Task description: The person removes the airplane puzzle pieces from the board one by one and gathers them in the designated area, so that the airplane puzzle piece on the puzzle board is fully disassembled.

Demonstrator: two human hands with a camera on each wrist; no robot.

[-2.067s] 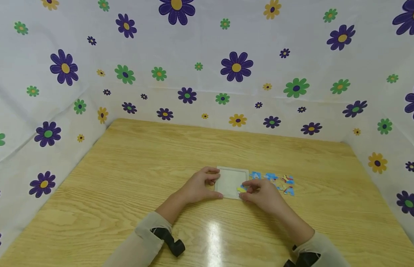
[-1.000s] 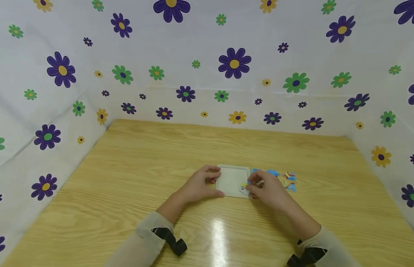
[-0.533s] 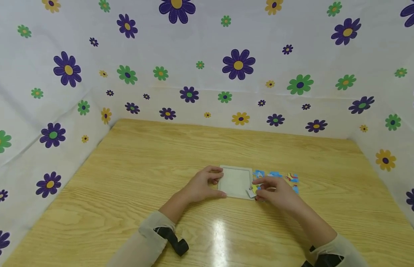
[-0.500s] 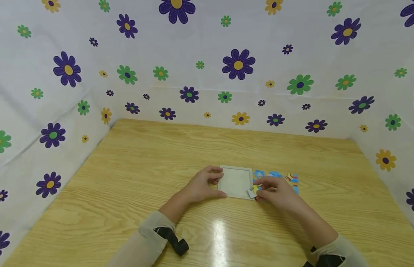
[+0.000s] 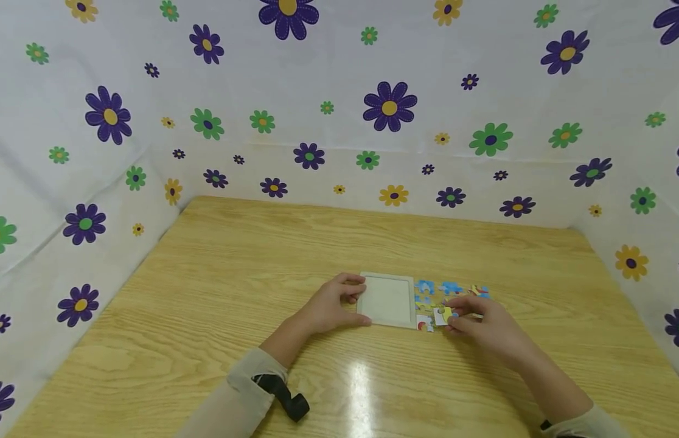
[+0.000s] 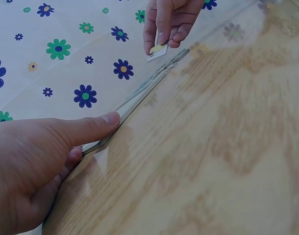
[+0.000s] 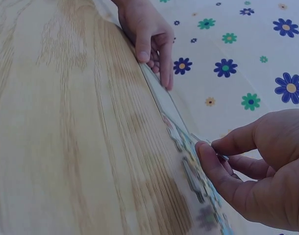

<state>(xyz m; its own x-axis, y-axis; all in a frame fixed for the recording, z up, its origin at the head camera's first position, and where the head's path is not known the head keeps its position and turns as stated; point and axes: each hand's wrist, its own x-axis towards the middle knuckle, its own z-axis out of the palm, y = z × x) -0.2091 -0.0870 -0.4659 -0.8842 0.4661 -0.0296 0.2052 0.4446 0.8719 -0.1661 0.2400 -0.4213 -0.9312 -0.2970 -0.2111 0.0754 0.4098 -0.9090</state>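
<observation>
My left hand (image 5: 331, 305) grips the left side of a pale square puzzle frame (image 5: 387, 325), thumb along its front edge and fingers behind. The recessed base of the frame is bare. Between thumb and fingertips my right hand (image 5: 490, 328) pinches a white, yellow and blue puzzle piece (image 5: 440, 316), to the right of the frame over the loose pieces. In the left wrist view the pinched piece (image 6: 158, 53) is held tilted. Beside the frame lie several puzzle pieces (image 5: 424, 287), mostly blue and yellow; the right hand hides some of them. One white piece with red (image 5: 424, 323) lies at the frame's front right corner.
A wooden table (image 5: 252, 261) carries everything. White cloth with printed flowers (image 5: 317, 73) closes it in at the back and both sides. A black strap (image 5: 282, 395) hangs from the left sleeve (image 5: 235, 389).
My right hand has carried the pinched piece from the frame's front right corner rightward over the loose pieces, uncovering the piece with red. The left hand keeps its hold on the frame.
</observation>
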